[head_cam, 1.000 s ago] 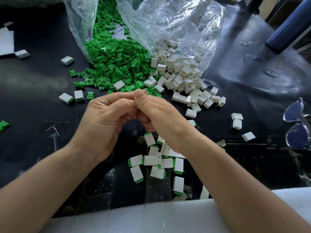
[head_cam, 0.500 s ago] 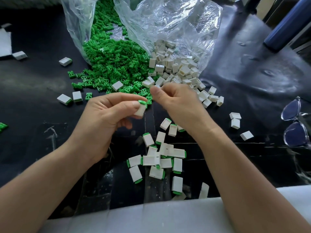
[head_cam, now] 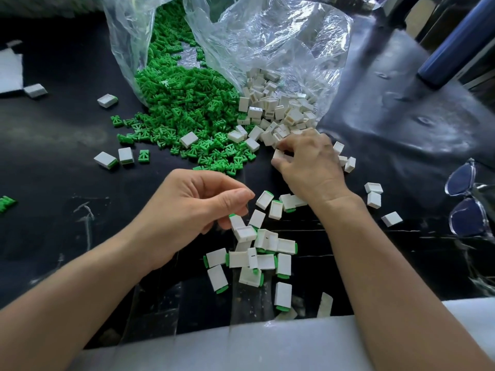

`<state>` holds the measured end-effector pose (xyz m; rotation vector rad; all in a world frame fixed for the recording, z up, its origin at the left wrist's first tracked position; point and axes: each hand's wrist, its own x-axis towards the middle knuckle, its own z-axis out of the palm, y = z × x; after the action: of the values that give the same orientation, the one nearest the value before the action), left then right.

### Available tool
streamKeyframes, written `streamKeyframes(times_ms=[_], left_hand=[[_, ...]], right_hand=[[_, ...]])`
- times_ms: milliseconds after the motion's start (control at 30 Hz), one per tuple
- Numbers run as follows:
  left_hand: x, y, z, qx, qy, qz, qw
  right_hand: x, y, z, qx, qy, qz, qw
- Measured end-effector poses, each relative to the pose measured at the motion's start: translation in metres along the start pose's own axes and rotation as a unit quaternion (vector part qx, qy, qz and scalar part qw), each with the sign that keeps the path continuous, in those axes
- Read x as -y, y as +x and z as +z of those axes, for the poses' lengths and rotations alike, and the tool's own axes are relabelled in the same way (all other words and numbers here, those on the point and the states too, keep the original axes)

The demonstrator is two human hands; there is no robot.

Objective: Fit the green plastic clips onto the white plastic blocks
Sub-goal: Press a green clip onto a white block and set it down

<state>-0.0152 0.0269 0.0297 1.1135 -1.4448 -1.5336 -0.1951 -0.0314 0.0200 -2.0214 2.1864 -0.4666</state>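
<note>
I read the right grip (head_cam: 308, 162) at the near edge of the heap of white blocks (head_cam: 273, 108), fingers curled down and pinching one white block (head_cam: 278, 154) there. The left grip (head_cam: 192, 207) hangs nearer and to the left above the dark worktop (head_cam: 53, 162), fingers loosely curled, thumb against forefinger, and I see nothing held in it; a clipped block (head_cam: 236, 221) lies just beside its lower fingertips, at the far end of the finished pile (head_cam: 257, 255); that pile sits near, between the two forearms, each piece white with a green end. The green clips (head_cam: 182, 111) spill in a heap from the clear plastic bag (head_cam: 267, 38) on the far side, left of the white heap and touching it; a few loose blocks lie scattered to the left and right; a pair of glasses (head_cam: 466, 202) rests at the right edge.
</note>
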Motion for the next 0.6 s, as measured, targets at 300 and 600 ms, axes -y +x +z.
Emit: streamKeyframes(times_ms=[300, 600], left_hand=[[0.005, 0.005, -0.003, -0.071, -0.037, -0.031, 0.996], [0.005, 0.010, -0.008, -0.127, -0.109, -0.043, 0.985]], right_hand=[[0.008, -0.006, -0.004, -0.005, 0.164, -0.055, 0.985], [0.041, -0.034, -0.002, 0.021, 0.242, -0.210, 0.947]])
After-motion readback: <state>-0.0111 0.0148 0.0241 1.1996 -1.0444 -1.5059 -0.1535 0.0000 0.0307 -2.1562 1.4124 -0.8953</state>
